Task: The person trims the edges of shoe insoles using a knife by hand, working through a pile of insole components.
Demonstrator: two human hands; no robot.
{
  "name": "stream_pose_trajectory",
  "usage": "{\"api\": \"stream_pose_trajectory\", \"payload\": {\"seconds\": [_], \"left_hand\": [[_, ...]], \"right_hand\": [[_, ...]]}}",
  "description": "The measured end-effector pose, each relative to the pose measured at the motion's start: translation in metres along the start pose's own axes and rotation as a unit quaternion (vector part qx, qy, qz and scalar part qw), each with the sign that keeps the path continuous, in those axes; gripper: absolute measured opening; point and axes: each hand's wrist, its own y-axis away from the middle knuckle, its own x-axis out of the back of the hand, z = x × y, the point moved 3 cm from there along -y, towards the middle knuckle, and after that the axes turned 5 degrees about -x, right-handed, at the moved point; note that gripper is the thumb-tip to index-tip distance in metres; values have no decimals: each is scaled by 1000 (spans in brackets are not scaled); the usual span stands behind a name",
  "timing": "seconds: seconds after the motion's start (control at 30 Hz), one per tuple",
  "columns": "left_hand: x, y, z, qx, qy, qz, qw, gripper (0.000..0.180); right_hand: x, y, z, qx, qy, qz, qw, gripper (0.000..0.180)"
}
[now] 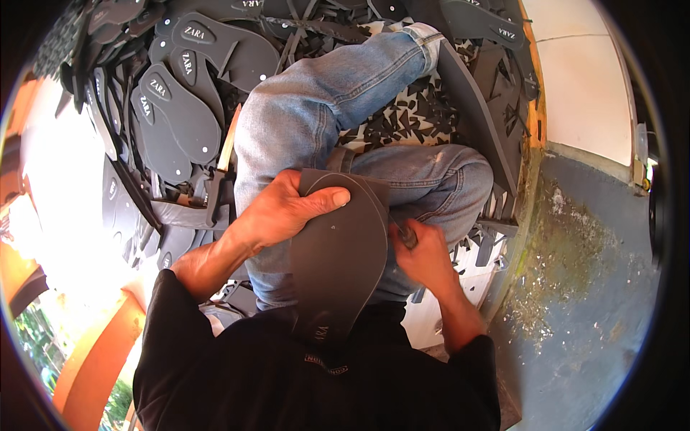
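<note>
A dark grey foam sheet (338, 248) with a sandal-sole outline drawn on it rests upright over my lap, against my black shirt. My left hand (284, 208) grips its upper left edge, thumb flat on the face and fingers behind. At the sheet's right edge, my right hand (425, 257) is closed around a dark-handled knife (408, 235). The blade is mostly hidden by the sheet and my fingers. Below the outline's upper part, the sheet's right side follows the curve. Another knife (215, 195), dark-handled, lies left of my bent knee.
Cut grey sandal soles (176, 118) pile up at the far left. Small dark offcuts (402, 122) litter the surface between my jeans-covered legs (295, 122). A long dark sheet piece (478, 111) leans beside my foot. A stained grey floor (582, 266) lies to the right.
</note>
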Motion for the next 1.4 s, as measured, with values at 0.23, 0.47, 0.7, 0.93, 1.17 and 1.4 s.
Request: {"api": "stream_pose_trajectory", "payload": {"seconds": [0.23,0.47,0.7,0.93,1.17,1.4], "left_hand": [[-6,-2,1,1,26,-16,1000,30],[10,-34,-8,-106,191,-82,972,40],[-63,-47,-40,-378,-41,5,925,26],[-123,-39,-45,-229,253,84,936,28],[-135,-35,-59,-208,257,71,941,25],[-129,-35,-75,-200,249,39,947,26]], "right_hand": [[11,-72,-48,20,-133,-12,991,19],[35,-71,-37,17,-393,-17,919,21],[44,-15,-37,-11,-497,196,845,18],[30,50,14,-78,-376,249,889,29],[10,93,65,-176,-121,269,939,42],[1,104,62,-228,-54,236,943,35]]}}
